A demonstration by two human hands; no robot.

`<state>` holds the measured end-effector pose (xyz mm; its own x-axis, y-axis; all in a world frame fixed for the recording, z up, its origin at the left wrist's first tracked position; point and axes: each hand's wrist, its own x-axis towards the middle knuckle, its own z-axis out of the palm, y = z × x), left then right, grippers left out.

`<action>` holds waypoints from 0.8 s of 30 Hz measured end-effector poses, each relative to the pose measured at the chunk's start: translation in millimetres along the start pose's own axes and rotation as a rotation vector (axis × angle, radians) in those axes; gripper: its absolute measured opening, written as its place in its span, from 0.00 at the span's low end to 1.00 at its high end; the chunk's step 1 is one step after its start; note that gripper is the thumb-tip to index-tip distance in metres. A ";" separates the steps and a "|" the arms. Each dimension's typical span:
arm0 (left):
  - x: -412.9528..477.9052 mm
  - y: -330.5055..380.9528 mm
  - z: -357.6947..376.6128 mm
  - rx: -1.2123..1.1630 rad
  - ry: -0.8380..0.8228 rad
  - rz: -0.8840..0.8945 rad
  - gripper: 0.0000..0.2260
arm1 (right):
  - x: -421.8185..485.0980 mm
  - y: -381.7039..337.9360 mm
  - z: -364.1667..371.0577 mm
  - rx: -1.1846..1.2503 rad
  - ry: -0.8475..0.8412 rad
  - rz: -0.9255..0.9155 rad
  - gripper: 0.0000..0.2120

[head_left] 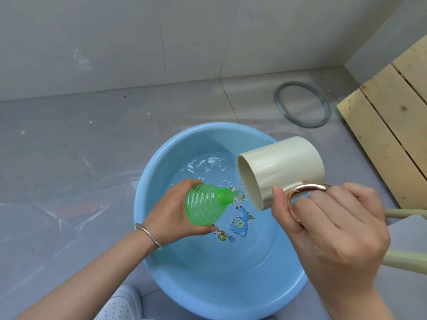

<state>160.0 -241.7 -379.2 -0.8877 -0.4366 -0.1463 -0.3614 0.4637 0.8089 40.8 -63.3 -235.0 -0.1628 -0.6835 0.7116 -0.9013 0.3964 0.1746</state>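
Note:
My left hand [171,209] grips a ribbed green plastic bottle [205,204], tilted with its neck pointing right over a blue basin [161,273]. My right hand [332,232] holds a cream mug [282,165] by its copper-coloured handle [300,192]. The mug is tipped on its side with its mouth facing left and down. A thin stream of water runs from the mug's rim onto the bottle's neck. The basin holds shallow rippling water and has cartoon pictures on its bottom.
The basin sits on a grey tiled floor by a white tiled wall. A grey ring [302,105] lies on the floor behind it. A wooden pallet [392,116] stands at the right. A white shoe [120,306] shows at the bottom edge.

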 end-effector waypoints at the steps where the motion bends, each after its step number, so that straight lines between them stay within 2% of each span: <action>1: -0.2 0.3 -0.1 -0.003 0.004 0.000 0.38 | -0.3 -0.4 0.1 0.000 0.006 -0.003 0.24; 4: -0.4 1.1 -0.6 -0.011 0.005 -0.001 0.39 | -3.0 -0.7 2.6 0.024 0.019 0.032 0.24; 7: -0.5 2.5 -1.2 -0.023 0.002 -0.002 0.39 | -9.1 2.4 12.0 0.105 0.016 0.201 0.23; 9: -1.3 3.0 -2.1 -0.035 0.007 -0.002 0.39 | -16.9 7.8 22.3 0.191 -0.028 0.405 0.23; 13: -3.1 1.9 -6.8 -0.051 0.024 -0.005 0.39 | -38.1 25.5 43.0 0.454 -0.240 0.972 0.28; 15: -3.2 0.9 -10.7 -0.061 0.035 -0.017 0.40 | -56.4 32.1 55.4 0.521 -0.327 1.079 0.27; 17: -3.8 1.1 -16.0 -0.071 0.054 -0.031 0.40 | -74.5 31.5 69.3 0.469 -0.421 1.008 0.25; 20: -7.1 5.1 -27.0 -0.097 0.076 -0.046 0.39 | -98.8 26.7 91.5 0.242 -0.526 0.725 0.19; 24: -13.1 11.5 -39.7 -0.166 0.103 -0.051 0.36 | -113.7 14.4 111.9 0.018 -0.553 0.466 0.18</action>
<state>178.9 -261.3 -345.4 -0.8323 -0.5372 -0.1372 -0.3458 0.3096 0.8857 1.5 -48.4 -389.5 -0.7068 -0.6578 0.2602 -0.6943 0.7154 -0.0776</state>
